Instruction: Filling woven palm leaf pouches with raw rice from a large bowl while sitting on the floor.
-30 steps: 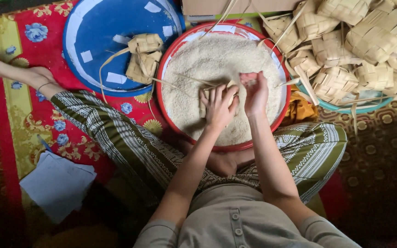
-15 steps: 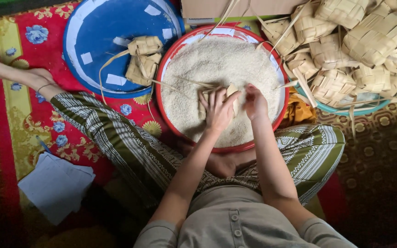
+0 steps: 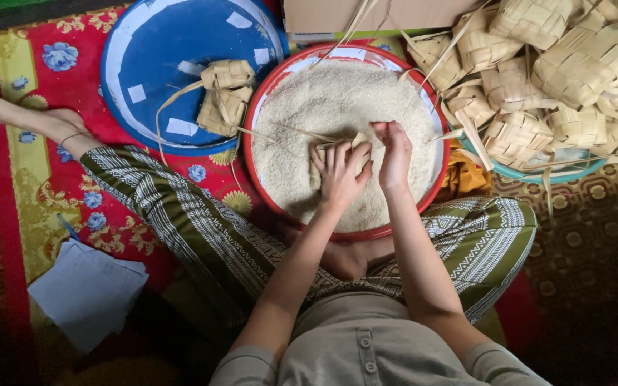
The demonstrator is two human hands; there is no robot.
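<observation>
From my remote feed, the left hand (image 3: 339, 174) grips a small woven palm-leaf pouch (image 3: 334, 151), fingers wrapped over its front, holding it upright on the heap of white rice (image 3: 337, 107). The right hand (image 3: 395, 154) hovers just beside the pouch's top edge, fingers bunched together as if pinching grains; I cannot tell what, if anything, lies between them. Both hands work over the near half of a round red basin (image 3: 270, 200) that rests against the person's crossed legs in striped green trousers (image 3: 202, 229). A long leaf strip (image 3: 280, 136) trails from the pouch across the rice toward the left. Beyond it, two more woven pouches (image 3: 224, 93) lie on a blue round lid (image 3: 151, 71) touching the basin's rim. To the right, a pile of empty woven casings (image 3: 552, 71) fills a teal tray (image 3: 574, 171). Folded paper (image 3: 87, 289) lies on the red patterned carpet (image 3: 30, 164).
</observation>
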